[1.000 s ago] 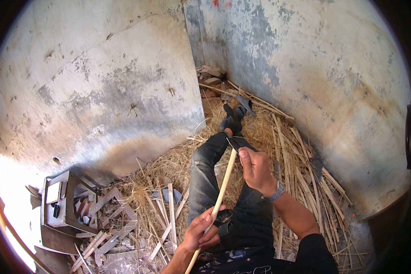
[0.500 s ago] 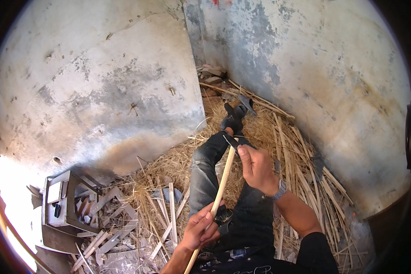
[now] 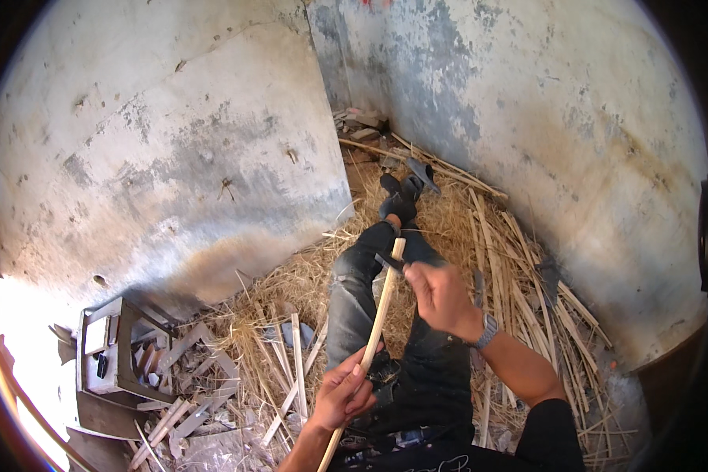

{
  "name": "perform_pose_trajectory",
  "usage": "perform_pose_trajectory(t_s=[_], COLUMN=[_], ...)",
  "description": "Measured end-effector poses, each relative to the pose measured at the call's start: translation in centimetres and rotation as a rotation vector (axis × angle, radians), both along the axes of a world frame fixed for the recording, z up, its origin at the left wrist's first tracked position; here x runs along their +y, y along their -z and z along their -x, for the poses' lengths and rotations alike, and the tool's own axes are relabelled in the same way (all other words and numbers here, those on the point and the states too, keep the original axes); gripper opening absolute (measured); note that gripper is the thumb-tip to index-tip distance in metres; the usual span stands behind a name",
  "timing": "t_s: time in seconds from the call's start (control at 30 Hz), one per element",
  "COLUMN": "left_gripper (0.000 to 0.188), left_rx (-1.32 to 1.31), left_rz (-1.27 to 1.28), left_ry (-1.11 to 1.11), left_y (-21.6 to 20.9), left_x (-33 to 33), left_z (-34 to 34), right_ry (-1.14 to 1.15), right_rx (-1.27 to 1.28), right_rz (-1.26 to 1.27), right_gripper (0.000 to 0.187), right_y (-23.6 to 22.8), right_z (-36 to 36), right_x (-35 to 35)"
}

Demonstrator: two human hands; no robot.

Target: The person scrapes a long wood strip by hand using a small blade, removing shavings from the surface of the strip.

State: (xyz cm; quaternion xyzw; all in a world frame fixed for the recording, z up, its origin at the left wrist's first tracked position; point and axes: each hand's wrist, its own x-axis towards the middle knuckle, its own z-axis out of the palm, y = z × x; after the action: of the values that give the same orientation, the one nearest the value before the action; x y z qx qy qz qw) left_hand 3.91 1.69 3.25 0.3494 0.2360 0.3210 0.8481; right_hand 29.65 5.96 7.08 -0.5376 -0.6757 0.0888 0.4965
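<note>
A long pale strip of split wood or bamboo (image 3: 383, 307) slants up from the lower edge across my lap. My left hand (image 3: 344, 396) is wrapped around it at about its visible middle. My right hand (image 3: 446, 299), with a watch at the wrist, is closed on a small dark-bladed knife (image 3: 389, 261). The blade lies across the strip a little below its far end, and my fingers hide most of the handle. Both legs (image 3: 352, 295) stretch out under the strip, one dark shoe over the other.
Pale shavings (image 3: 291, 271) cover the floor around my legs. A pile of long strips (image 3: 519, 303) lies along the right wall. At the left stands a worn wooden box (image 3: 118, 350) beside scattered offcuts (image 3: 204, 393). Broken bricks (image 3: 362, 126) lie in the far corner between peeling walls.
My right hand has drawn the knife a short way toward me along the strip, away from its far end. The left hand keeps its hold in nearly the same place.
</note>
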Motion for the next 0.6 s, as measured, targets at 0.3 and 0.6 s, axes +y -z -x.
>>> perform_pose_trajectory(t_s=[0.3,0.6], left_gripper=[0.072,0.056], left_rx=[-0.020,0.219], left_rz=[-0.118,-0.597], left_ry=[-0.015,-0.278], left_y=[0.0,1.2], left_x=[1.1,7.1], left_z=[-0.1,1.6], right_ry=[-0.059,-0.299], right_rx=[0.216,0.410], right_rz=[0.117,0.341], right_gripper=[0.029,0.030], right_y=[1.2,5.4], right_z=[1.4,3.5], right_x=[0.1,-3.6])
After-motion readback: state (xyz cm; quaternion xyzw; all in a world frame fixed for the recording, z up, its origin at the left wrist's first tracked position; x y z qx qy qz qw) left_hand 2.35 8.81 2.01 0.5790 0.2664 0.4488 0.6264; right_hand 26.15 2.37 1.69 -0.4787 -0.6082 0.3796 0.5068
